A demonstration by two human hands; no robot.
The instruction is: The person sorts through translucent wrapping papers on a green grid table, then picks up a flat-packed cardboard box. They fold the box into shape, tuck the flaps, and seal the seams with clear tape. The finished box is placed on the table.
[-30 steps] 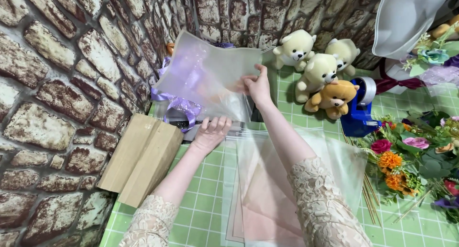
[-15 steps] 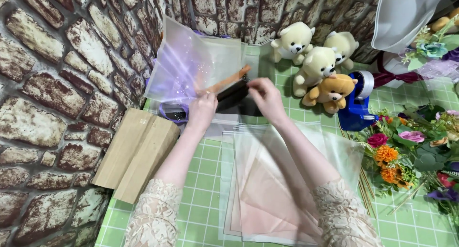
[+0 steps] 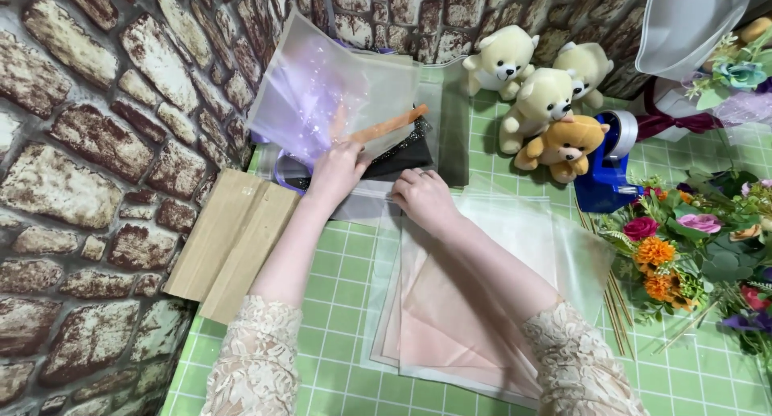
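The left hand (image 3: 338,170) is lifted a little, with its fingers held close together. A see-through sheet (image 3: 322,86) with a purple shine is touched and held up by them, and an orange strip (image 3: 388,125) lies by the fingertips. The right hand (image 3: 422,199) is laid flat, fingers bent a bit and spread only a little, on the top edge of a pile of pink and clear sheets (image 3: 458,303). Nothing is gripped by it. The pile is spread on the green checked mat (image 3: 322,335). A dark sheet (image 3: 406,154) is seen just behind the hands. Wooden boards (image 3: 233,243) are placed to the left. Four teddy bears (image 3: 547,102), a blue tape holder (image 3: 607,162) and flowers (image 3: 691,255) are set to the right.
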